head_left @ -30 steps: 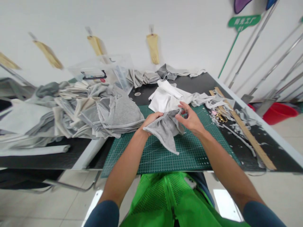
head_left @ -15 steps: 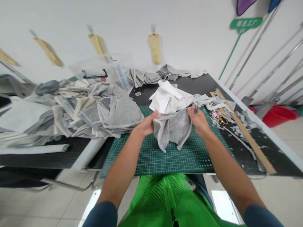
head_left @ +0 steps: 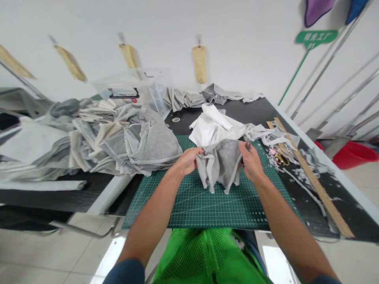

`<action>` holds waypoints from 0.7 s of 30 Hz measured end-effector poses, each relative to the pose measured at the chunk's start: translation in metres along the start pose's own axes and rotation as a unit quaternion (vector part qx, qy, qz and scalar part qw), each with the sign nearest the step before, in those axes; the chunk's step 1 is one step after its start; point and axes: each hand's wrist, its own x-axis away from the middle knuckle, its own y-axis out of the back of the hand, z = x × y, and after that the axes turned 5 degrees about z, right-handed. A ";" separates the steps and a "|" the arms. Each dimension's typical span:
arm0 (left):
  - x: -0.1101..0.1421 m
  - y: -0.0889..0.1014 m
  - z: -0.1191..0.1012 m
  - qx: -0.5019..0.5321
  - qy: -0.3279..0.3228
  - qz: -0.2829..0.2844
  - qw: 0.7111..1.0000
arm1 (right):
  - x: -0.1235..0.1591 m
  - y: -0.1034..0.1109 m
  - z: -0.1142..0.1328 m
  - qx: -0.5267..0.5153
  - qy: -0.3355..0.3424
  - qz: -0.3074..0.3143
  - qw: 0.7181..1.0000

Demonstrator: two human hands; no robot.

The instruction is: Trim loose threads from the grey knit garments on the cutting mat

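Note:
A piece of grey cloth (head_left: 220,163) hangs in folds above the green cutting mat (head_left: 189,209). My left hand (head_left: 189,161) is closed on its upper left corner. The upper right edge is pinched in my right hand (head_left: 251,161). Out of that same fist sticks a small dark metal tool (head_left: 248,146), perhaps thread snips; most of it is hidden by the fingers. Just behind the cloth lies crumpled white fabric (head_left: 214,126).
A large heap of grey and beige cloth (head_left: 151,142) covers the left side. To the right are a wooden strip (head_left: 314,177), gold-handled scissors (head_left: 281,159) and fabric scraps (head_left: 310,157). A clear plastic box (head_left: 124,85) stands at the back, and a red bucket (head_left: 352,155) beyond the table.
The grey cloth's top edge is pulled more level, and its lower edge hangs in different folds. Both hands keep hold and have shifted slightly. The whole view has tilted a little.

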 end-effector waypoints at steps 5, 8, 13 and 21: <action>0.011 -0.018 -0.001 0.051 -0.002 0.116 0.992 | 0.022 -0.039 0.007 -0.130 -0.078 0.181 0.972; 0.010 -0.025 0.007 -0.028 -0.078 0.082 0.993 | 0.024 -0.056 0.007 -0.153 -0.086 0.224 0.959; -0.008 -0.011 0.016 -0.116 -0.148 -0.150 0.971 | 0.001 -0.073 -0.005 -0.111 -0.100 0.166 0.975; -0.017 0.065 -0.036 -0.210 -0.201 -0.302 0.908 | -0.030 -0.143 -0.017 0.000 -0.127 0.234 0.964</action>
